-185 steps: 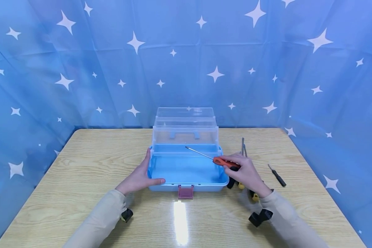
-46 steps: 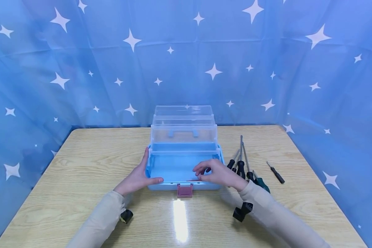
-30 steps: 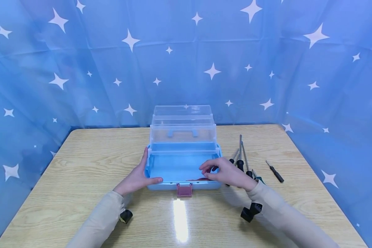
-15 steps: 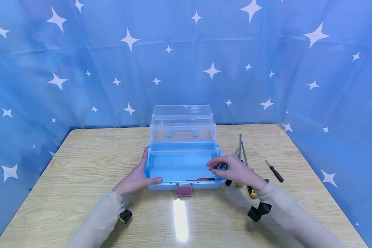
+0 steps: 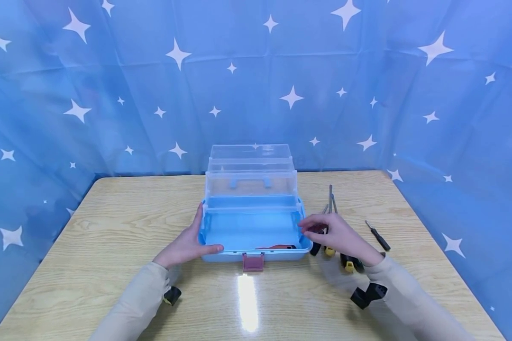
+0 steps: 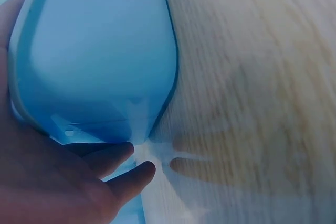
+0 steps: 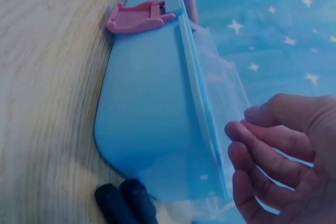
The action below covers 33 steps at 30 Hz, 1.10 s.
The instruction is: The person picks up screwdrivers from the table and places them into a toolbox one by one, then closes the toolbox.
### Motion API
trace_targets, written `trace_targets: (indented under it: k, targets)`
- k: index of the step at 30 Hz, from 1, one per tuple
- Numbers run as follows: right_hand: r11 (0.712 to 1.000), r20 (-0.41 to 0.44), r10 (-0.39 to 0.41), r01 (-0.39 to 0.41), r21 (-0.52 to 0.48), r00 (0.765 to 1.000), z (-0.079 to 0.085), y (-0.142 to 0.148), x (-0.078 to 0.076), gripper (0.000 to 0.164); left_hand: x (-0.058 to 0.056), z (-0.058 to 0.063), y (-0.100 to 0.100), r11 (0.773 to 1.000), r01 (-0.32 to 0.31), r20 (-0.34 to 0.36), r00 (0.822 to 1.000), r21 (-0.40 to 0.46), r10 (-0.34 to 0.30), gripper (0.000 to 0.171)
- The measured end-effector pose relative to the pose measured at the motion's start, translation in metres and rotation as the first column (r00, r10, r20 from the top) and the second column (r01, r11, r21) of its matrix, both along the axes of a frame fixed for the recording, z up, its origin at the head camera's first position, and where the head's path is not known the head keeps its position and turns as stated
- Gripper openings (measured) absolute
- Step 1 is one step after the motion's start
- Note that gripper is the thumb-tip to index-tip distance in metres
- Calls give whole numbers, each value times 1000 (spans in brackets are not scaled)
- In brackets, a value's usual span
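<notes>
A light blue toolbox stands on the table with its clear lid raised. Against its left end rests my left hand, fingers spread, thumb along the front rim; the left wrist view shows two fingers extended below the box's end. A screwdriver with an orange-red handle lies inside by the front wall, partly hidden by the rim. Over the right end hovers my right hand, fingers loosely curled and holding nothing. Beneath it, several screwdrivers are partly covered by the hand.
A small black screwdriver lies apart at the right. The box's purple-pink latch hangs down in front. Yellow-ended handles lie beneath the right wrist. A starred blue curtain hangs behind the table.
My right hand held the orange-red screwdriver over the box, laid it inside along the front and let go. It then moved right toward the other screwdrivers. My left hand stayed at the box.
</notes>
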State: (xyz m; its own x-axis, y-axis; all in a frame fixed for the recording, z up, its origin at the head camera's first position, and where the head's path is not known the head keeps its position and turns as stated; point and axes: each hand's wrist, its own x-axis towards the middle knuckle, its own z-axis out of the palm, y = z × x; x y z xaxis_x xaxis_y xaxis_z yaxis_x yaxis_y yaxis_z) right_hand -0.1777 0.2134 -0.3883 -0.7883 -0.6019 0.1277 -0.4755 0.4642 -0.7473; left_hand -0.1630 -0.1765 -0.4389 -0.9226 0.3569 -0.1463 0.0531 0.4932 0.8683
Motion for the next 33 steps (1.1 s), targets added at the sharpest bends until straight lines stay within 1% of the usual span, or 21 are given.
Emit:
trace_targets:
  k: [3, 7, 11, 14, 16, 23, 28, 33]
  targets:
    - [999, 3, -34, 34, 11, 999, -2, 6, 3, 24, 0, 1, 0, 1000, 9, -8, 1000, -12, -9, 124]
    - [996, 6, -80, 80, 29, 997, -7, 15, 3, 22, -1, 5, -1, 998, 27, -27, 999, -53, -28, 125]
    - [992, 8, -120, 120, 30, 993, -11, 24, 4, 21, -4, 11, -1, 995, 52, -64, 996, -88, -57, 127]
    - [990, -6, -142, 142, 27, 990, -12, 29, 7, 20, -7, 13, -1, 994, 60, -76, 995, -94, -67, 128]
    - [987, -18, -157, 157, 29, 987, -12, 33, 9, 20, -9, 13, -1, 994, 65, -65, 995, -86, -70, 130]
    - [971, -34, -236, 237, 35, 971, -14, 43, 13, 24, -10, 11, -2, 995, 78, 8, 997, -60, -77, 133]
    - [957, -36, -286, 287, 43, 958, -18, 48, 14, 28, -10, 9, -1, 996, 74, 18, 997, -40, -73, 132]
    - [936, -39, -345, 347, 62, 938, -21, 50, 14, 32, -10, 7, 0, 997, 71, 31, 997, -20, -70, 132]
